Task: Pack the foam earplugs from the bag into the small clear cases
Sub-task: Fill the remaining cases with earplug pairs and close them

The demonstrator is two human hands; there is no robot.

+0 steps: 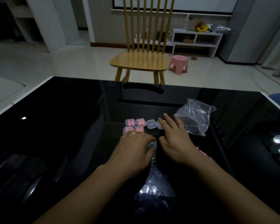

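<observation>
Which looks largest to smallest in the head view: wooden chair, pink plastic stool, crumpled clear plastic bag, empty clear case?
1. Wooden slat-back chair
2. Crumpled clear plastic bag
3. Pink plastic stool, though it stands farther away, so true size is unsure
4. Empty small clear case

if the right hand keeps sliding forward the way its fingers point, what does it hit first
Most likely the small clear case already partly under the fingertips of the right hand, in the far row beside another empty clear case. The plastic bag lies off to the right of that line, though depth is hard to judge.
</observation>
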